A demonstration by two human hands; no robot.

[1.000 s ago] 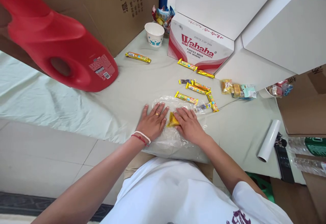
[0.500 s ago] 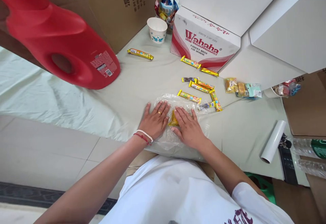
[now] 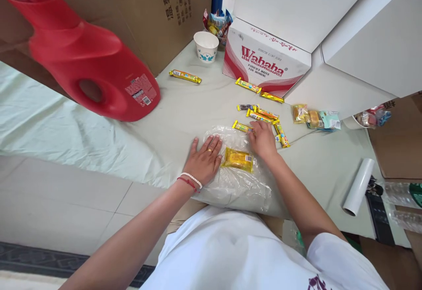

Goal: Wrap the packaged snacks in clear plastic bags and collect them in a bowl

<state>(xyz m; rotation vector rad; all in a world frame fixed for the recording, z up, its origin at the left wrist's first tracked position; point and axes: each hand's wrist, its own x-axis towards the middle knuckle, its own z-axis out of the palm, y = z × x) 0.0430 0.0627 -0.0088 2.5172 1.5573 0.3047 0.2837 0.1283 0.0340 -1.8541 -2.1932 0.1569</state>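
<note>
My left hand (image 3: 205,160) lies flat with fingers stretched out on a crumpled clear plastic bag (image 3: 237,189). Right of it, on the plastic, is a small packaged cake (image 3: 238,159) in a yellow see-through wrapper. My right hand (image 3: 263,139) is just beyond the cake, its fingers bent round the right end of a yellow candy stick (image 3: 241,126); the fingertips partly cover that end. More wrapped candy sticks (image 3: 267,114) lie around this hand, one of them (image 3: 281,133) along its right side.
A red jug (image 3: 99,70) stands at left. A paper cup (image 3: 206,47), a Wahaha carton (image 3: 263,61) and another candy stick (image 3: 185,76) are at the back. Packaged snacks (image 3: 316,118) and a white roll (image 3: 358,187) lie at right.
My right hand has lifted off the packaged cake and moved away from me to the candy stick, uncovering the cake. My left hand has stayed flat on the plastic bag.
</note>
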